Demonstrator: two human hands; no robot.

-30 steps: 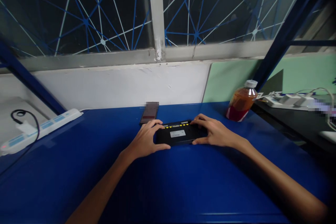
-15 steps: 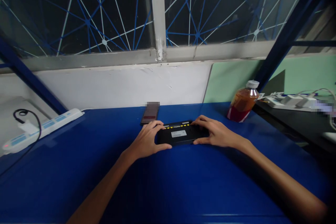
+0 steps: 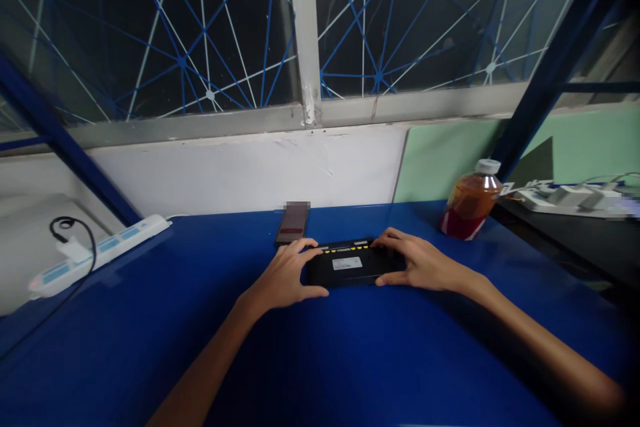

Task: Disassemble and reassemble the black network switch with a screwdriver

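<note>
A flat black rectangular device with a white label and a row of yellow marks along its far side lies on the blue table. My left hand grips its left end, fingers at the far edge and thumb along the near edge. At the opposite end, my right hand holds it the same way, its thumb at the near right corner. The palms hide both ends of the device. Just behind my left fingers lies a dark phone, its screen facing up.
On the left is a white power strip with a black cable plugged in. A bottle of amber drink with a white cap stands at the back right. Beyond it, a dark surface carries another white power strip.
The camera view has shifted slightly, so everything appears a little lower and further right. Both hands keep the same hold on the black device.
</note>
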